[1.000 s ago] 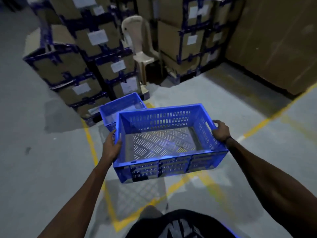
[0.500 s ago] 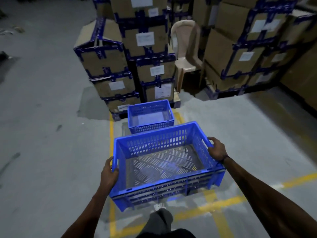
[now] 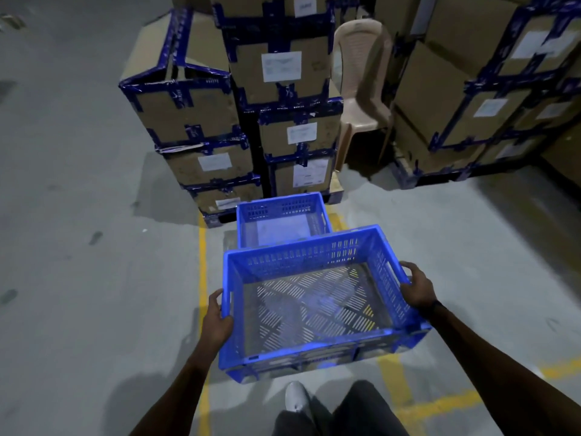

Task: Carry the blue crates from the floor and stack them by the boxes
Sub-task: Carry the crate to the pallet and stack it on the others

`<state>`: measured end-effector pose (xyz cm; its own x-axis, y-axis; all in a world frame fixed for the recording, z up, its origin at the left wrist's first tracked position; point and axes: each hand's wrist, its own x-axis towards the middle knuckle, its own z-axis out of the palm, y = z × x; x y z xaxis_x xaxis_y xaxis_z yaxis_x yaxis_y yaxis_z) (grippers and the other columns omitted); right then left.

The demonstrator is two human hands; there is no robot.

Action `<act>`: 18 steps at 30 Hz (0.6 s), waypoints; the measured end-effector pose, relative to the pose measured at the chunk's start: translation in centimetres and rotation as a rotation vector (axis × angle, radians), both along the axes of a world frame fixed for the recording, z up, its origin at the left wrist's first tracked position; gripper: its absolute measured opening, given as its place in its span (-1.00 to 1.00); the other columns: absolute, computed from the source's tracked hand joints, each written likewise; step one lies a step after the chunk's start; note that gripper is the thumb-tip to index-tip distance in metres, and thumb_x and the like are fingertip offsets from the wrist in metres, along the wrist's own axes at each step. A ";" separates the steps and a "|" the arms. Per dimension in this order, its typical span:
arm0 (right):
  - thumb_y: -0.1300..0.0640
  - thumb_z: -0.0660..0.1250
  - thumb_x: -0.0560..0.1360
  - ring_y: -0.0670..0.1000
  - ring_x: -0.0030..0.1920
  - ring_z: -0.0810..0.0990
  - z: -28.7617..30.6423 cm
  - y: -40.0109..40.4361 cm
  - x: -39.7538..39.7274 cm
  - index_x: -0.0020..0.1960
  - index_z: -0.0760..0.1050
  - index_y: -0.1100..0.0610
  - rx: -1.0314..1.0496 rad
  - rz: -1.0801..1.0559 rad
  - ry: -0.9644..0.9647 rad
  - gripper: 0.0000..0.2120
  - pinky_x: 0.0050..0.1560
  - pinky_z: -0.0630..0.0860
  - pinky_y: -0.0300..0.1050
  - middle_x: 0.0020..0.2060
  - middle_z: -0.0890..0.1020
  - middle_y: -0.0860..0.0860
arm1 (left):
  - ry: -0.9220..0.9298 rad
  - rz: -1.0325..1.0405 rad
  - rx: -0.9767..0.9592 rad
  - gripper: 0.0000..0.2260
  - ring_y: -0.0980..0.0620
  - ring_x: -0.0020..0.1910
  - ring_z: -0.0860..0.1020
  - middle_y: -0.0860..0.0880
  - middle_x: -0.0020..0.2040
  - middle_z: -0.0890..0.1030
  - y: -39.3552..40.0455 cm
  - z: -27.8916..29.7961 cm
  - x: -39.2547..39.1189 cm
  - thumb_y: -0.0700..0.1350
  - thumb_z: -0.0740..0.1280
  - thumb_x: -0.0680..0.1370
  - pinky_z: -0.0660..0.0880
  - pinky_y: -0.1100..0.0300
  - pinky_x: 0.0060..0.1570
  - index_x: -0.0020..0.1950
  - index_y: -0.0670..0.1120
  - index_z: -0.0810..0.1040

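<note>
Carry step: your left hand [image 3: 218, 322], right hand [image 3: 416, 287] grip carried crate [image 3: 314, 309] rims. Next: align over floor crate [image 3: 281, 220] by boxes [image 3: 283, 89], lower squarely.

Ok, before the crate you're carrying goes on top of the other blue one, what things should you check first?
1. Left hand grips the carried crate rim: ok.
2. Right hand grips the other rim: ok.
3. Carried crate is empty: ok.
4. Floor crate by the boxes sits open side up: ok.
5. Floor crate is empty: cannot tell, there is a pale patch inside.
6. Carried crate is lined up over it: not ok, it hangs short of it.
</note>
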<state>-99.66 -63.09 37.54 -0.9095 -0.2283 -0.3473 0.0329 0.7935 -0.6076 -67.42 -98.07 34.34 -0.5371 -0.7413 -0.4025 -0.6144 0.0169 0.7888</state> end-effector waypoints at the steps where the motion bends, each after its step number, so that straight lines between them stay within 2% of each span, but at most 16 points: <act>1: 0.38 0.26 0.39 0.20 -0.17 0.59 -0.3 -0.6 -0.8 0.34 0.45 0.05 -0.005 -0.007 0.004 -0.46 -0.09 0.45 -0.09 -0.18 0.62 0.15 | 0.005 0.004 0.011 -0.32 -0.12 -0.29 0.58 -0.16 -0.14 0.64 -0.6 -0.2 -1.2 -0.18 0.17 0.26 0.54 0.02 -0.22 0.41 0.03 0.31; 4: 0.29 0.28 0.33 0.20 -0.23 0.58 -1.3 -2.0 -3.6 0.32 0.45 0.06 -0.046 -0.012 -0.002 -0.45 -0.15 0.44 -0.08 -0.22 0.62 0.14 | 0.007 0.025 0.044 -0.32 -0.19 -0.21 0.63 -0.10 -0.07 0.63 -2.5 -1.2 -4.6 -0.19 0.17 0.26 0.57 -0.07 -0.17 0.40 0.08 0.31; 6: 0.16 0.22 0.22 0.23 -0.22 0.62 -2.8 -2.8 -6.1 0.32 0.45 0.03 -0.090 -0.015 -0.011 -0.36 -0.13 0.53 0.01 -0.18 0.67 0.15 | 0.011 0.034 0.066 -0.34 -0.19 -0.14 0.65 -0.08 0.01 0.63 -3.8 -2.2 -7.0 -0.20 0.17 0.27 0.58 -0.11 -0.14 0.37 0.14 0.31; 8: 0.13 0.19 0.19 0.23 -0.19 0.65 -4.8 -3.8 -9.0 0.33 0.44 -0.03 -0.096 -0.021 -0.033 -0.32 -0.08 0.59 0.12 -0.11 0.70 0.14 | 0.009 0.043 0.073 -0.36 -0.17 -0.11 0.65 -0.09 0.07 0.63 -5.3 -3.5 -9.8 -0.20 0.17 0.29 0.58 -0.10 -0.13 0.36 0.15 0.32; 11: 0.11 0.19 0.21 0.20 -0.18 0.66 -7.2 -5.8 -13.3 0.32 0.41 -0.10 -0.106 -0.019 -0.059 -0.35 -0.07 0.60 0.17 -0.06 0.71 0.12 | -0.016 0.066 0.064 -0.37 -0.20 -0.14 0.64 -0.11 0.04 0.63 -7.4 -5.2 -14.4 -0.20 0.17 0.29 0.58 -0.11 -0.14 0.36 0.16 0.31; 15: 0.11 0.22 0.23 0.20 -0.12 0.67 -10.4 -9.2 -19.8 0.31 0.42 -0.09 -0.116 -0.011 -0.071 -0.37 -0.04 0.60 0.19 -0.02 0.70 0.14 | -0.064 0.086 0.051 -0.41 -0.20 -0.26 0.62 -0.20 -0.04 0.64 -10.3 -8.0 -21.1 -0.34 0.19 0.40 0.58 -0.10 -0.23 0.38 0.08 0.30; 18: 0.10 0.22 0.25 0.19 -0.07 0.66 -12.4 -12.9 -24.9 0.33 0.43 -0.01 -0.119 0.014 -0.060 -0.38 0.00 0.60 0.16 -0.03 0.68 0.13 | -0.087 0.102 0.018 -0.36 -0.23 -0.26 0.63 -0.17 -0.06 0.65 -13.0 -11.8 -26.0 -0.22 0.17 0.31 0.58 -0.12 -0.24 0.39 0.10 0.28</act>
